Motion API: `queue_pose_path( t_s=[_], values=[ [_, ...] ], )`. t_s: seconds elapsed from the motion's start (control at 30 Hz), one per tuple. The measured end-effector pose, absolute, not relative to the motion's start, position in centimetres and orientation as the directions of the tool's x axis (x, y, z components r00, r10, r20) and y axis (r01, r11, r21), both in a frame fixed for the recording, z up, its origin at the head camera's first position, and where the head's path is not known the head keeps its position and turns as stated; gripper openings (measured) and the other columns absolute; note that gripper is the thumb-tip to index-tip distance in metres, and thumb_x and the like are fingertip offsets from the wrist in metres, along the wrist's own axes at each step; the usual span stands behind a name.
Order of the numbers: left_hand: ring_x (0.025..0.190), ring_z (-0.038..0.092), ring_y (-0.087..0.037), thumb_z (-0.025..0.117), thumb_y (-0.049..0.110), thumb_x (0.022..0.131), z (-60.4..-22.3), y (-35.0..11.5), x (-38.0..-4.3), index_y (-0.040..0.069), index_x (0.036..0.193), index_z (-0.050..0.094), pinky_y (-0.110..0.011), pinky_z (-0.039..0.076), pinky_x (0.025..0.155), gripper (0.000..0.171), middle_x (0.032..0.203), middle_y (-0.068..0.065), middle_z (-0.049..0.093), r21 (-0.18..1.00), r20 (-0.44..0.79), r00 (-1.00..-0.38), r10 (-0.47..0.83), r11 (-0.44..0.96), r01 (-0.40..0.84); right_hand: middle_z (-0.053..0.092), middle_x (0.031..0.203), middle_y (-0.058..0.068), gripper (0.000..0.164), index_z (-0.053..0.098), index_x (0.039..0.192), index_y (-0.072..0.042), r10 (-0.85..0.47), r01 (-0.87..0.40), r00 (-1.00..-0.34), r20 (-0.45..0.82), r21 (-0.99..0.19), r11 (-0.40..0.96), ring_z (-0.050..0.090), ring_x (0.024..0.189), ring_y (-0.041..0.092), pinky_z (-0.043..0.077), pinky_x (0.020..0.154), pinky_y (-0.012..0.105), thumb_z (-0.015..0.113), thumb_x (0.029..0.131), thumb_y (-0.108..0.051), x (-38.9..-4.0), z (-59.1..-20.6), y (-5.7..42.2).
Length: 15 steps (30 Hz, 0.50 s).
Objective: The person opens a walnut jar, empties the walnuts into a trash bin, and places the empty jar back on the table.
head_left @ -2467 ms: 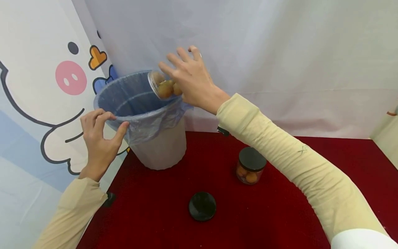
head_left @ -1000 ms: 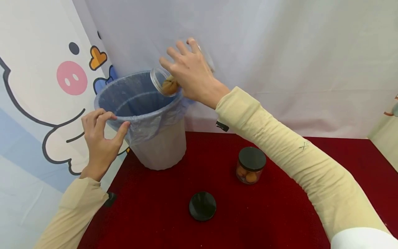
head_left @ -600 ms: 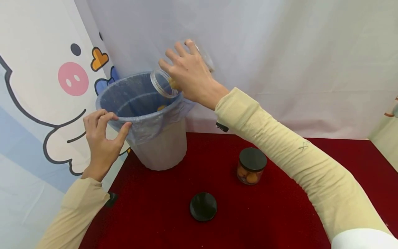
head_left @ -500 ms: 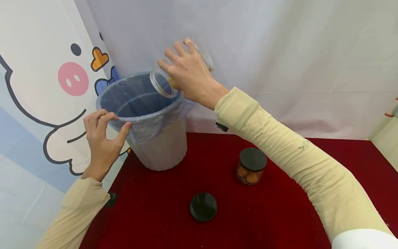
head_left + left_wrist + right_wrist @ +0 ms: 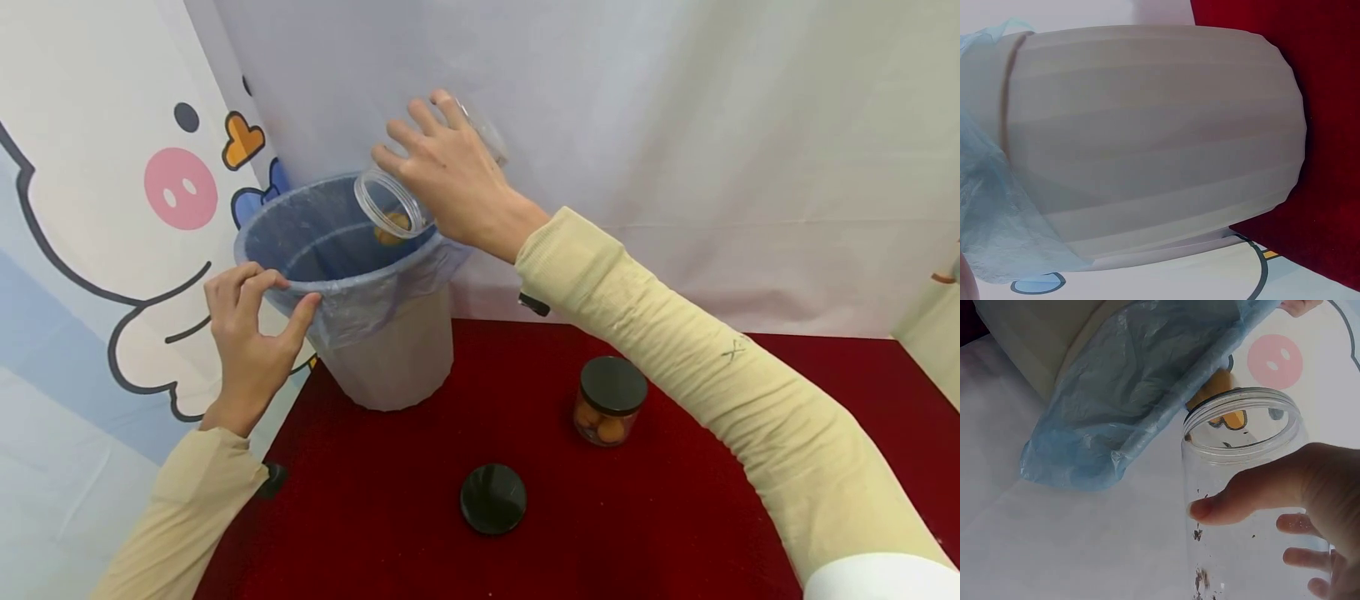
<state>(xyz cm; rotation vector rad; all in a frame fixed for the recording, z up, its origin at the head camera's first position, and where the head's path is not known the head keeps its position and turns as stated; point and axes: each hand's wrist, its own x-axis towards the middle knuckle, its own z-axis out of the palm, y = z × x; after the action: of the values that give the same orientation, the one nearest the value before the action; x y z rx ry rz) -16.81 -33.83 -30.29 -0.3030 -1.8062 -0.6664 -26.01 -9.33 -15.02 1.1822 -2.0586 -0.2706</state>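
Observation:
My right hand (image 5: 457,171) holds a clear plastic jar (image 5: 1229,550) tipped mouth-down over the trash bin (image 5: 390,367). A round brownish lump (image 5: 390,229) shows right at the jar's mouth, overlapping its rim in the head view. Inside the jar, the right wrist view shows only small dark specks stuck to the wall, with thumb and fingers wrapped around it. My left hand (image 5: 251,342) pinches the bin's near-left rim through the blue plastic bag (image 5: 360,308) lining it. The bin's bottom is hidden.
A second jar (image 5: 611,400) with a black lid and several orange-brown lumps stands on the red tablecloth (image 5: 555,533). Nearer lies a loose black lid (image 5: 493,500). White curtain (image 5: 675,125) rises behind, and a cartoon-printed sheet (image 5: 75,208) hangs at left.
The lumps seen in the tilted jar earlier have dropped out into the bin, the last one now at its mouth. The jar has tipped further and shifted slightly left. My left hand keeps its grip.

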Motion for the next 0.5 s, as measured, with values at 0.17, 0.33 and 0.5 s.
queue_pose_path(
  t_s=[0.17, 0.33, 0.5],
  values=[
    [0.101, 0.041, -0.033, 0.067, 0.052, 0.081, -30.24, -33.83, -16.76, 0.001, 0.091, 0.061, -0.039, 0.029, 0.091, 0.052, 0.099, -0.021, 0.052, 0.293, 0.933, -0.338, -0.124, 0.806, 0.515, 0.053, 0.125, 0.011, 0.054, 0.054, 0.13, -0.013, -0.816, -0.649, -0.301, 0.493, 0.521, 0.554, 0.041, 0.12, 0.034, 0.02, 0.106, 0.049, 0.065, 0.078, -0.004, -25.87, -14.84, -9.43],
    [0.101, 0.042, -0.035, 0.067, 0.051, 0.081, -30.18, -33.81, -16.76, 0.0, 0.091, 0.061, -0.039, 0.029, 0.092, 0.052, 0.098, -0.021, 0.052, 0.288, 0.935, -0.335, -0.119, 0.805, 0.518, 0.052, 0.128, 0.012, 0.055, 0.052, 0.133, -0.013, -0.823, -0.645, -0.311, 0.475, 0.531, 0.55, 0.039, 0.123, 0.035, 0.019, 0.107, 0.049, 0.065, 0.079, -0.004, -25.78, -14.84, -9.55],
    [0.1, 0.042, -0.036, 0.067, 0.05, 0.081, -30.15, -33.81, -16.7, 0.0, 0.091, 0.061, -0.04, 0.03, 0.093, 0.051, 0.098, -0.021, 0.052, 0.28, 0.938, -0.328, -0.113, 0.807, 0.521, 0.052, 0.128, 0.012, 0.054, 0.054, 0.132, -0.012, -0.831, -0.638, -0.297, 0.47, 0.55, 0.539, 0.04, 0.122, 0.035, 0.02, 0.108, 0.049, 0.065, 0.08, -0.002, -25.76, -14.85, -9.73]
  ],
)
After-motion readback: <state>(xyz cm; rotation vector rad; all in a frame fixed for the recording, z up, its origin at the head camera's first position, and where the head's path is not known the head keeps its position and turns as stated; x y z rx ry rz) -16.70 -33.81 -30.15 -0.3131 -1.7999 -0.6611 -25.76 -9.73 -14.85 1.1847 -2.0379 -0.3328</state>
